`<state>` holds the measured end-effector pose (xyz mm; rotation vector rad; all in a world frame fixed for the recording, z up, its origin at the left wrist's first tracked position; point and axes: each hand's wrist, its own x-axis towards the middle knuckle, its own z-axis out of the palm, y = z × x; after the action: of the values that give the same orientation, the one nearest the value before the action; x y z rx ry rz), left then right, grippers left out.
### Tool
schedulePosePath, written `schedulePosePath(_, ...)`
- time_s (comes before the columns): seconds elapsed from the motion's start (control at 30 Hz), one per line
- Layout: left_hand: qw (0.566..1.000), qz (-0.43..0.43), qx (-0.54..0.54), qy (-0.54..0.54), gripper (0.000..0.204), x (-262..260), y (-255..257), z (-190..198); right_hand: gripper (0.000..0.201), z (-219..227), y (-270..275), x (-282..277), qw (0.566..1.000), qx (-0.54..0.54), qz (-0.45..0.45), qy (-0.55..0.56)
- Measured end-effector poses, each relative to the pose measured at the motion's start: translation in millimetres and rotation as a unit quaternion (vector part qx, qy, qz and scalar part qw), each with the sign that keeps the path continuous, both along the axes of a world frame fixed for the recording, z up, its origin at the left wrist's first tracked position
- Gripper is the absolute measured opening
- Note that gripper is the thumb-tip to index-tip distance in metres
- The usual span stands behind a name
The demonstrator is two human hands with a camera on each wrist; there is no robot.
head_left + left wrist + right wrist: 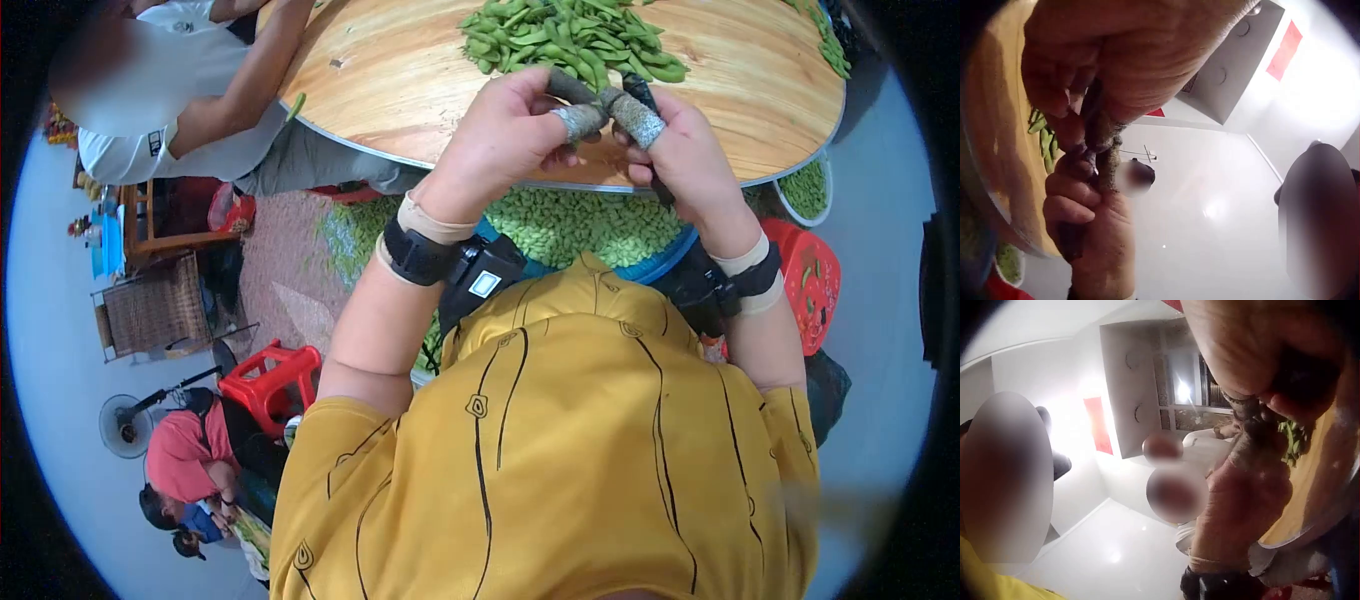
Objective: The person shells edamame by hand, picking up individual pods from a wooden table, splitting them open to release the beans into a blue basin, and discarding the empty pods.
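Note:
Both hands meet over the near edge of the round wooden table, fingertips close together. My left hand (500, 135) has curled fingers and pinches what looks like a green soybean pod, mostly hidden by the fingers. Curled beside it, my right hand (690, 150) grips a slim dark handle-like thing (662, 188) that sticks out below the fist; its kind I cannot tell. Grey and dark wraps cover several fingertips. Just beyond lies a heap of green soybean pods (560, 35). Under the hands, a blue basin (665, 262) holds shelled green beans (590, 225).
The wooden table (390, 100) has a metal-coloured rim. Across at left sits a person in a white shirt (190, 55). A white bowl of beans (803, 190) and a red stool (800, 280) stand at right. Another red stool (268, 380) is behind at left, near a person in pink (190, 450).

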<state>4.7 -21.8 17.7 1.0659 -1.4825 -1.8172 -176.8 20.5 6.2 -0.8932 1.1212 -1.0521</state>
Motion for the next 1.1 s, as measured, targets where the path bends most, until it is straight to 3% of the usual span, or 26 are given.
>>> schedulePosePath(0.07,0.995,-0.008,-0.096,-0.007,0.021,-3.8,1.4,-7.4,0.019,2.2,-2.0,-4.9,1.000,-0.005,0.018,-0.006)
schedulePosePath(0.1,0.980,-0.005,-0.182,-0.082,0.023,-5.5,1.0,-9.0,0.019,-3.2,-4.5,-8.7,0.999,-0.001,0.036,-0.034)
schedulePosePath(0.13,0.981,-0.015,-0.180,-0.075,0.023,-7.6,1.4,-9.1,0.019,-5.1,-6.0,-12.4,0.999,0.002,0.025,-0.029)
schedulePosePath(0.2,0.948,0.021,-0.277,-0.157,0.019,-10.6,7.3,-5.8,0.019,-3.9,-7.1,-13.6,0.998,-0.024,0.066,0.007)
schedulePosePath(0.23,0.970,0.027,-0.218,-0.103,0.023,-11.0,10.9,-4.4,0.015,-0.8,-5.8,-11.7,0.998,-0.044,0.040,0.034)
schedulePosePath(0.3,0.992,0.028,-0.112,-0.043,0.026,-10.5,15.4,0.5,0.016,0.0,-6.3,-18.4,0.993,-0.071,0.075,0.058)
schedulePosePath(0.43,0.997,0.036,-0.013,-0.062,0.020,-7.8,17.9,2.6,0.015,-11.5,-2.9,-12.0,0.979,-0.184,0.061,0.071)
schedulePosePath(0.57,0.993,-0.023,-0.054,-0.105,0.016,-4.0,20.1,-9.2,0.016,-12.6,1.9,-10.0,0.967,-0.207,0.038,0.145)
schedulePosePath(0.63,0.992,-0.011,-0.062,-0.113,0.017,-6.1,25.4,-0.1,0.022,-6.3,7.4,-9.7,0.985,-0.084,0.049,0.140)
schedulePosePath(0.8,0.996,0.033,-0.037,-0.073,0.016,-1.3,31.0,1.8,0.037,13.7,32.7,-14.5,0.983,-0.030,0.109,0.145)
schedulePosePath(0.93,0.994,0.021,-0.093,-0.044,0.016,-2.3,35.9,-17.6,0.041,12.8,43.3,-15.3,0.985,-0.039,0.126,0.107)
schedulePosePath(1.1,0.986,-0.019,-0.135,-0.094,0.016,-0.1,40.9,-14.9,0.044,11.0,45.1,-14.4,0.989,-0.014,0.134,0.062)
